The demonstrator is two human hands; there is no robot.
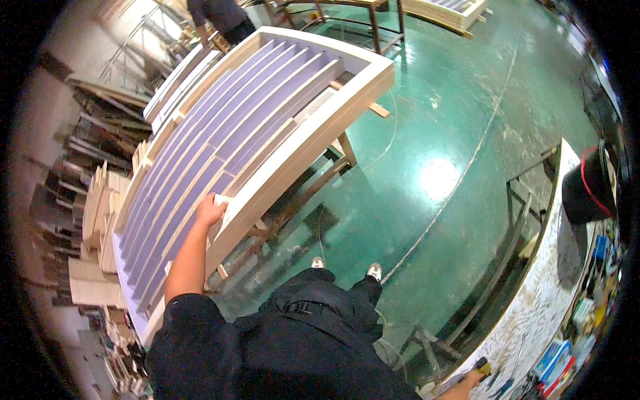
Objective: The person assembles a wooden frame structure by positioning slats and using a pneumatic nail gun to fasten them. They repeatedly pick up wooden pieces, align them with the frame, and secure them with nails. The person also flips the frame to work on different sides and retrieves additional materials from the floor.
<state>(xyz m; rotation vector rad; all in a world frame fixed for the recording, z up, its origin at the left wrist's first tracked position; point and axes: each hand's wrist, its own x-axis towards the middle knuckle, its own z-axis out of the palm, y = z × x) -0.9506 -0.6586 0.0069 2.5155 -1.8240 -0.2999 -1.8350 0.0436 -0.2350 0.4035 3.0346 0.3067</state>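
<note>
A large pale wooden frame [293,160] with slanted slats and grey-violet strips between them lies on supports to my left. My left hand [211,209] is closed at the inner edge of its near rail. A small whitish patch shows at the fingertips; whether it is a separate piece I cannot tell. Far down at the lower right, my right hand [469,383] reaches to a paint-stained workbench [513,327]. Its fingers are closed around a yellow-and-black tool [483,367], only partly visible, so its exact kind stays unclear.
A black bucket-like container [587,190] with a red band stands on the bench, beside assorted small tools and boxes. Stacked boards [100,213] line the left. Another person [223,17] stands beyond the frame. A cable [393,127] trails over the green floor [413,220].
</note>
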